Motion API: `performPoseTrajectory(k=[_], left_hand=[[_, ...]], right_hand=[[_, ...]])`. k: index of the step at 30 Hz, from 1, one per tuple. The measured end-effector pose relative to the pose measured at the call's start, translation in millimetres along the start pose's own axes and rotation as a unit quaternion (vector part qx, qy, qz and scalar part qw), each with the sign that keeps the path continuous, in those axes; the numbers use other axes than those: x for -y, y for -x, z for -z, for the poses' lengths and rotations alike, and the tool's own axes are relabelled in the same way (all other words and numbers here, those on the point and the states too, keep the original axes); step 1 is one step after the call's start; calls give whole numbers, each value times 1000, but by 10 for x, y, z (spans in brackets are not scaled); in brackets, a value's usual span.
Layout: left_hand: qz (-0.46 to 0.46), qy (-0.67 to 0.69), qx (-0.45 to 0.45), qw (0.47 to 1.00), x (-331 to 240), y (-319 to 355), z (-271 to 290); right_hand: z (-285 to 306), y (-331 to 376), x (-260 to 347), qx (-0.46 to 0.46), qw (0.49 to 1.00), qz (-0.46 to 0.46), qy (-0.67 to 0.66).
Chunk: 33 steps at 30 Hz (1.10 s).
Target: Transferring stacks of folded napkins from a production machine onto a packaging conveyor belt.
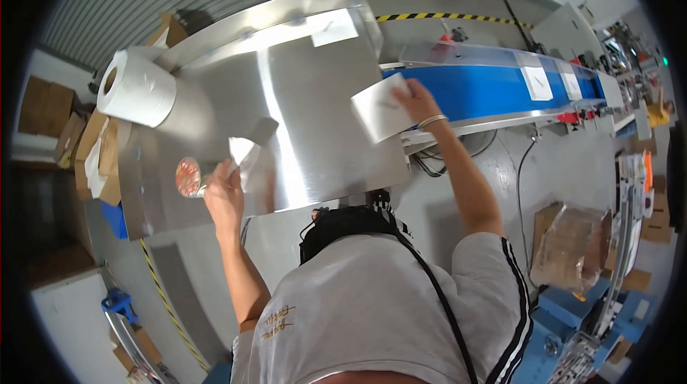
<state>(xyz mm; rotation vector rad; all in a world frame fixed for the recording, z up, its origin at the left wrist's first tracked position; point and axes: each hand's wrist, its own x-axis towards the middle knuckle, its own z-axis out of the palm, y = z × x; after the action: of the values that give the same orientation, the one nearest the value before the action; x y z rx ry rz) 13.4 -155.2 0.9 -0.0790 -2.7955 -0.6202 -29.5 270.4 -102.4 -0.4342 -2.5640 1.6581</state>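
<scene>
My right hand (pixel 417 101) grips a flat white square packet (pixel 378 110) by its right edge, with the fingers closed on it. The packet is tilted over the place where the steel table (pixel 315 90) meets the blue conveyor belt (pixel 472 90). Over the table's front part, my left hand (pixel 225 191) pinches a small crumpled white sheet (pixel 245 153). Just left of that hand sits a clear round object with a red pattern (pixel 189 176); its exact kind is unclear. Another white packet (pixel 335 28) lies at the table's back edge.
Two white packets, a nearer one (pixel 534 78) and a farther one (pixel 569 82), lie on the belt beside a clear guard. A large white roll (pixel 137 88) stands at the table's left. Cardboard boxes (pixel 96 155) flank that side. Cables (pixel 526 198) trail across the floor right of me.
</scene>
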Motion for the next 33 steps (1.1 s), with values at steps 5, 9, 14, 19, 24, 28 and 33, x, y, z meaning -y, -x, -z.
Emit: performPoseTrajectory(k=[5,9,14,19,24,28,33], left_hand=[[-61,99,75,990,-659,136,-241],[-66,179,115,975,-1088,210,-415],[-97,181,122,971,-1458,223,-568],[-160,170,162,959,-1609,191,-659],[-71,202,188,959,-1729,212,-610],[-18,238,185,953,-1801,232,-644],[-12,239,164,957,-1800,264,-829]], right_hand=[[1319,-261,-701,-186,970,-15,157],[1795,-310,-768,-284,830,-89,471],[1118,161,-207,12,954,240,178],[120,596,414,248,932,264,24],[-77,559,304,254,931,255,-56],[84,505,125,241,947,161,-137],[586,87,-358,26,980,19,-199]])
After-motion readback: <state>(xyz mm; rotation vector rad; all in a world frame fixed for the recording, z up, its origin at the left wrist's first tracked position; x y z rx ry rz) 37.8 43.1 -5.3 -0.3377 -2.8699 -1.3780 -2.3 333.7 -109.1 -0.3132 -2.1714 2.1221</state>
